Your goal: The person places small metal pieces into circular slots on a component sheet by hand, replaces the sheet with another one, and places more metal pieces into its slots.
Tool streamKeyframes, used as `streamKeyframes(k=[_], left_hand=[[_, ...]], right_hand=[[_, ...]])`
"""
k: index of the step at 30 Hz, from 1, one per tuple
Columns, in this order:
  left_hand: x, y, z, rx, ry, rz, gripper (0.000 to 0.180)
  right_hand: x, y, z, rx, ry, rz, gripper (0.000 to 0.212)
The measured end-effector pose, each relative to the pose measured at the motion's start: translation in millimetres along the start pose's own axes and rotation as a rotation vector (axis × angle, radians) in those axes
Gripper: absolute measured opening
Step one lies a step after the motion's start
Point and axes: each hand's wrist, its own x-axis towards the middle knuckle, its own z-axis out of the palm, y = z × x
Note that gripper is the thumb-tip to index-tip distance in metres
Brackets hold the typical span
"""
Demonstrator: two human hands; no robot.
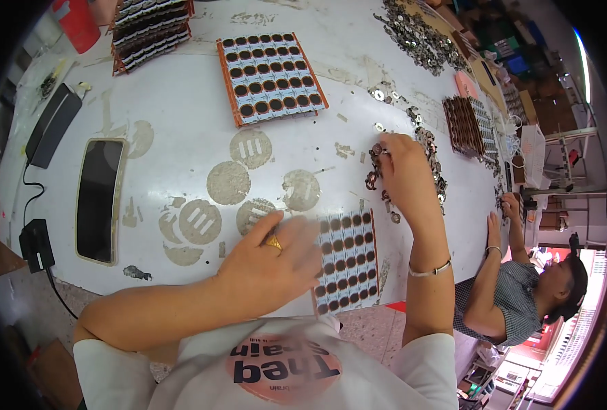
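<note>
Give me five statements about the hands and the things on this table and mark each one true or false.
1. The right hand reaches into small metal discs. True.
2. The left hand is at the near tray of dark round pieces. True.
3. The left hand wears no ring. False: a gold ring is on a finger.
4. The phone lies right of the trays. False: it lies left.
5. A filled tray lies farther up the table. True.

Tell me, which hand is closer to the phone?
Left. The left hand is just right of the phone, resting on a sheet of round patches; the right hand is farther right.
</note>
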Motion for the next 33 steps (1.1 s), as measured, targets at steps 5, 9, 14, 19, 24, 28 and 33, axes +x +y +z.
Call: streamKeyframes(k=[5,9,14,19,24,28,33], left_hand=[[-1,1,-2,0.010,-0.007,0.034,0.046],[1,0,-2,0.004,0.006,0.029,0.046],[1,-2,-3,0.054,0.016,0.008,0.047],[1,-1,0,0.037,0.036,-0.005,0.046],[2,0,-3,0.035,0.017,0.006,0.045],[-5,-2,0,0.023,0.021,-0.027,0.045],[-2,-1,0,0.087,-0.008,0.023,0.045]], right_hand=[[8,-4,-10,0.059,0.026,-0.009,0.028],[34,2,12,0.006,0.153,-0.059,0.023],[51,-15,22,-0.138,-0.100,0.002,0.032],[62,-26,33,0.045,0.092,-0.100,0.033],[69,-18,33,-0.006,-0.044,-0.156,0.023],[33,-37,-4,0.917,-0.313,0.305,0.017],[-49,-59,-32,1.053,-0.569,0.441,0.014]])
